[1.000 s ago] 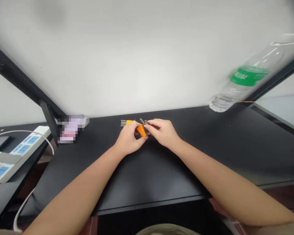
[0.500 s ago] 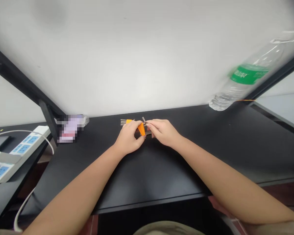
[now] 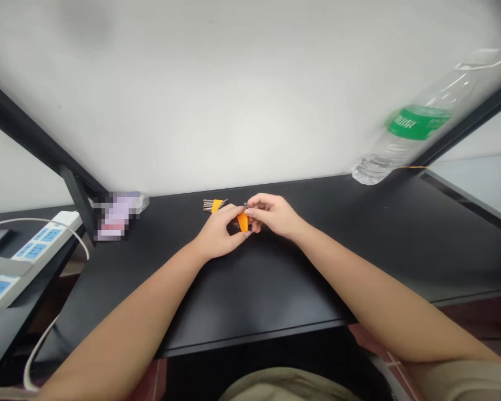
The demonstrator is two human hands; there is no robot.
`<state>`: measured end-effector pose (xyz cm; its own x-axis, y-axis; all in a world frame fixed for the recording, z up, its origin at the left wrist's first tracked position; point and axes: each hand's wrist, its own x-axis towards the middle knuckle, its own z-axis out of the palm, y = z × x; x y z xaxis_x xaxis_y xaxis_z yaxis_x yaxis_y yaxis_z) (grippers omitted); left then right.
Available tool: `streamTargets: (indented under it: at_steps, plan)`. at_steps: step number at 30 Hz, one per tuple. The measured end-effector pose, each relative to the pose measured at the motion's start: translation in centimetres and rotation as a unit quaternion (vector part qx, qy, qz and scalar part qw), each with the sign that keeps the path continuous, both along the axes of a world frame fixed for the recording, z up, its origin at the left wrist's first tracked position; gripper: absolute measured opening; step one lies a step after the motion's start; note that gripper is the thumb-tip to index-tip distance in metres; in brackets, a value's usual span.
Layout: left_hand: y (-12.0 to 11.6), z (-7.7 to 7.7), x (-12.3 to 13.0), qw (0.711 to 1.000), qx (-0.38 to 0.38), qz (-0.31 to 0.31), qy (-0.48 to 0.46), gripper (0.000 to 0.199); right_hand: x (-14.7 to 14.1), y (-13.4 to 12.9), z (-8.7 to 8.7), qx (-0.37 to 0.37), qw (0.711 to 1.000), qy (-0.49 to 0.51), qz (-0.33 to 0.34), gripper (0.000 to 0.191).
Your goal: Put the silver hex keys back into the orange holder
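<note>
Between my two hands is an orange holder [image 3: 243, 221] with thin metal rods that look like hex keys. My left hand [image 3: 220, 233] grips it from the left, thumb at its lower edge and fingers at its top. My right hand [image 3: 275, 214] is closed at its right side, fingertips pinched by the dark end of a rod [image 3: 246, 205]; the fingers hide most of it. Just beyond my left hand, a second orange holder [image 3: 217, 205] with several metal rods lies on the black table [image 3: 259, 295].
A clear plastic bottle with a green label [image 3: 417, 122] stands at the back right by the wall. A blurred-out lilac packet [image 3: 119, 214] lies at the back left. Farther left are a white power strip [image 3: 35, 250] and a white cable [image 3: 42, 345]. Black frame bars rise on both sides.
My right hand's fingers have moved in against the orange holder, and the rod that stuck up from them is now mostly hidden. The view has shifted slightly.
</note>
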<state>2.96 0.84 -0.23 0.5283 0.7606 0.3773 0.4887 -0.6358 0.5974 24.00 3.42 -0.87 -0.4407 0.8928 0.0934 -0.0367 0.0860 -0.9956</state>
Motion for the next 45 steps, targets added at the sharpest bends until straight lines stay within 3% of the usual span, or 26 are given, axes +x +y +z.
streamTargets:
  at_steps: [6, 9, 11, 13, 16, 18, 24, 28, 32, 34, 36, 39, 41, 42, 45]
  plan:
    - [0.4, -0.2, -0.1, 0.999, -0.023, 0.010, -0.022, 0.025, -0.3, -0.5, -0.2, 0.105, 0.988, -0.065, -0.092, 0.031]
    - [0.6, -0.5, -0.1, 0.999, -0.010, 0.028, -0.025, 0.030, -0.4, -0.8, 0.2, 0.245, 0.946, -0.167, -0.135, 0.027]
    - [0.6, -0.8, -0.1, 0.999, 0.018, 0.041, -0.017, 0.032, -0.5, -0.9, 0.4, 0.299, 0.913, -0.243, -0.131, 0.029]
    - [0.7, -1.0, -0.1, 0.998, 0.043, 0.049, -0.006, 0.033, -0.5, -1.0, 0.6, 0.303, 0.903, -0.282, -0.113, 0.033]
    - [0.9, -1.0, -0.4, 0.996, 0.068, 0.066, -0.005, 0.039, -0.1, -0.7, 0.4, 0.271, 0.919, -0.266, -0.106, 0.036]
    - [1.1, -1.0, -0.6, 0.993, 0.073, 0.095, -0.018, 0.042, 0.5, -0.3, 0.2, 0.269, 0.913, -0.291, -0.098, 0.031]
    - [1.5, -1.3, -1.0, 0.984, 0.068, 0.162, -0.038, 0.046, 1.0, -0.2, 0.2, 0.332, 0.803, -0.493, 0.043, 0.018]
    - [1.7, -1.6, -1.1, 0.982, 0.076, 0.169, -0.041, 0.046, 0.2, -1.2, 0.8, 0.359, 0.733, -0.575, 0.051, 0.020]
    - [1.8, -1.7, -1.1, 0.982, 0.081, 0.168, -0.036, 0.045, -0.3, -1.8, 1.0, 0.377, 0.708, -0.595, 0.045, 0.019]
    - [1.7, -1.7, -1.2, 0.982, 0.082, 0.168, -0.037, 0.045, -0.2, -1.7, 1.0, 0.387, 0.717, -0.579, 0.034, 0.018]
    - [1.6, -1.7, -1.2, 0.981, 0.083, 0.174, -0.038, 0.044, 0.1, -1.5, 1.0, 0.376, 0.755, -0.537, 0.015, 0.013]
    - [1.4, -1.6, -1.1, 0.979, 0.086, 0.183, -0.038, 0.044, 0.6, -0.9, 0.9, 0.302, 0.871, -0.385, -0.030, 0.002]
    - [1.2, -1.5, -1.1, 0.977, 0.093, 0.187, -0.032, 0.044, 0.7, -0.5, 0.8, 0.217, 0.950, -0.216, -0.058, 0.013]
    - [1.1, -1.5, -1.0, 0.977, 0.098, 0.188, -0.026, 0.045, 0.7, -0.3, 0.7, 0.173, 0.974, -0.130, -0.067, 0.019]
    - [0.9, -1.6, -0.8, 0.977, 0.107, 0.187, -0.006, 0.050, 0.3, -0.2, 0.5, 0.093, 0.990, 0.042, -0.099, 0.031]
